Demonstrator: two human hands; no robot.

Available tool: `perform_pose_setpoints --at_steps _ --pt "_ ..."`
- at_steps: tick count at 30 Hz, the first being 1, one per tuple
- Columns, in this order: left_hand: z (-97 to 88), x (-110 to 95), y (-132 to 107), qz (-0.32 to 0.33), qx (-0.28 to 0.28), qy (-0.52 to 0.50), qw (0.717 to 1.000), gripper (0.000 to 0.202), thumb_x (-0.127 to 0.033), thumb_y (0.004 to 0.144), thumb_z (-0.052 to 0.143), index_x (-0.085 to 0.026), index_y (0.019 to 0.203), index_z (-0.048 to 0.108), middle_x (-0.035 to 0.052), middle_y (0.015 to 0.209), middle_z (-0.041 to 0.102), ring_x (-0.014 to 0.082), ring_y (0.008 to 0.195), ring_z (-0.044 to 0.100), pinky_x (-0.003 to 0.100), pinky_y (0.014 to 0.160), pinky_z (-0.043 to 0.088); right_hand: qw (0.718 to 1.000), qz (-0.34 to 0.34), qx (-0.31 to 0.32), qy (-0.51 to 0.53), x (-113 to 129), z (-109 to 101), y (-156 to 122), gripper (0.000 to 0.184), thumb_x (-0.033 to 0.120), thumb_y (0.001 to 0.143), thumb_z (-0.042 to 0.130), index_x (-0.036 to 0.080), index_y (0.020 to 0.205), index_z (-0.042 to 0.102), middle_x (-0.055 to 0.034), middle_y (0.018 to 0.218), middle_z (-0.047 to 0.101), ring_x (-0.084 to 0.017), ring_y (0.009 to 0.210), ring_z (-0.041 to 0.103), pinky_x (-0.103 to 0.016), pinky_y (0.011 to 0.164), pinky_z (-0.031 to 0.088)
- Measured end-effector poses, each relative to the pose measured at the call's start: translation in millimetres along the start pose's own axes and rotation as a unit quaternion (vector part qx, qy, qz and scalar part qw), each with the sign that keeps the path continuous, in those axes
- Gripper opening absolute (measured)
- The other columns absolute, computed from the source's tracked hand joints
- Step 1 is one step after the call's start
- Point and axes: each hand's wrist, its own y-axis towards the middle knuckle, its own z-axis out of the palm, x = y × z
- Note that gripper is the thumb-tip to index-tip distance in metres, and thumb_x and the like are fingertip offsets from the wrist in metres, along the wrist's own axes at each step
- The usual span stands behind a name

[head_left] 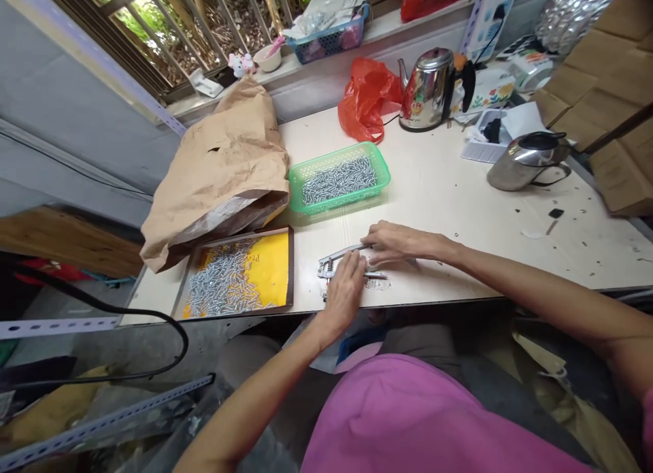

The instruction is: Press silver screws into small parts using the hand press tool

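Observation:
A metal hand press tool (pixel 332 262) with a small spring lies near the table's front edge. My left hand (pixel 345 289) rests palm down on its lower arm, fingers curled over it. Just to the right, my right hand (pixel 400 241) lies flat over the tool's upper arm, its fingers stretched toward the tool's tip. A small clear plastic piece (pixel 378 282) sits on the table between the hands. What lies under either palm is hidden.
A green basket (pixel 378 161) of small metal pins stands behind the hands. A yellow-lined tray (pixel 270 269) with several pins lies at the left, under a brown paper bag (pixel 224 160). Two kettles (pixel 426 88) (pixel 525 161), a red plastic bag (pixel 364 99) and cardboard boxes (pixel 617 85) fill the back right.

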Motion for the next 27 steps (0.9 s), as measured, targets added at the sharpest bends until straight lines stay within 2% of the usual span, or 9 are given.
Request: perform_pose_setpoints --at_steps 4,8,11,13,16,20,24,26,27 --pt "15.2 -22 -15 0.014 -0.014 -0.033 0.999 0.036 -0.022 0.098 0.042 -0.016 0.132 0.05 0.0135 0.142 0.052 0.0291 0.14 0.038 0.052 0.112 0.037 0.997 0.054 -0.035 -0.03 -2 0 8 0.018 0.021 0.091 0.054 0.012 0.101 0.067 -0.0121 0.101 0.064 -0.021 0.091 0.056 -0.03 0.077 0.037" --pt "14.0 -32 -17 0.002 -0.021 -0.058 0.998 0.034 -0.024 0.099 0.041 -0.017 0.13 0.053 0.013 0.137 0.057 0.0271 0.135 0.045 0.054 0.113 0.034 0.993 0.067 -0.059 -0.072 -4 -1 26 0.015 0.017 0.092 0.052 0.013 0.093 0.066 -0.011 0.097 0.065 -0.02 0.089 0.054 -0.03 0.076 0.035" --pt "10.7 -33 -15 -0.001 -0.025 -0.07 0.997 0.034 -0.025 0.098 0.042 -0.016 0.129 0.053 0.0138 0.136 0.057 0.0277 0.136 0.044 0.054 0.113 0.033 0.989 0.085 -0.057 -0.107 11 -6 39 0.019 0.016 0.092 0.048 0.013 0.096 0.067 -0.0118 0.097 0.064 -0.022 0.089 0.053 -0.032 0.075 0.033" --pt "12.1 -31 -14 0.002 -0.026 -0.083 0.996 0.034 -0.025 0.098 0.042 -0.016 0.129 0.053 0.0145 0.134 0.058 0.0284 0.134 0.046 0.054 0.112 0.034 0.993 0.025 -0.044 -0.108 33 -6 46 0.02 0.019 0.093 0.048 0.017 0.099 0.068 -0.0113 0.1 0.063 -0.023 0.091 0.051 -0.033 0.073 0.033" --pt "20.3 -29 -15 0.002 -0.017 -0.1 0.995 0.033 -0.025 0.097 0.041 -0.015 0.124 0.057 0.0155 0.123 0.063 0.0297 0.12 0.057 0.051 0.103 0.044 0.99 -0.117 -0.008 -0.079 71 4 59 0.017 0.023 0.092 0.053 0.024 0.094 0.07 -0.0082 0.102 0.061 -0.023 0.094 0.047 -0.035 0.071 0.033" --pt "25.1 -31 -28 0.014 -0.005 -0.069 0.998 0.028 -0.024 0.095 0.042 -0.015 0.111 0.064 0.013 0.104 0.069 0.028 0.101 0.064 0.043 0.089 0.052 0.973 -0.2 0.007 -0.11 101 31 78 0.023 0.016 0.09 0.051 0.024 0.076 0.067 -0.0092 0.095 0.063 -0.025 0.094 0.046 -0.039 0.073 0.033" --pt "0.7 -32 -63 0.096 -0.03 -0.062 0.993 0.023 -0.026 0.095 0.047 -0.015 0.105 0.065 0.0095 0.098 0.069 0.0205 0.092 0.064 0.032 0.082 0.052 0.964 -0.236 -0.018 -0.12 105 52 90 0.019 0.014 0.09 0.05 0.021 0.079 0.065 -0.0093 0.084 0.063 -0.024 0.091 0.049 -0.038 0.074 0.033" --pt "-21.5 -21 -82 0.092 -0.063 -0.042 0.993 0.019 -0.021 0.094 0.048 -0.016 0.103 0.065 0.008 0.095 0.069 0.0175 0.089 0.063 0.03 0.081 0.051 0.965 -0.232 -0.056 -0.112 103 48 92 0.018 0.014 0.09 0.049 0.019 0.083 0.065 -0.0084 0.081 0.063 -0.023 0.085 0.05 -0.036 0.072 0.032" --pt "-34.0 -10 -90 0.059 -0.085 -0.02 0.994 0.019 -0.02 0.094 0.048 -0.017 0.101 0.065 0.0074 0.092 0.069 0.017 0.086 0.062 0.03 0.08 0.05 0.966 -0.223 -0.083 -0.103 101 41 92 0.018 0.014 0.091 0.048 0.018 0.085 0.065 -0.0081 0.081 0.064 -0.022 0.082 0.05 -0.035 0.072 0.033"
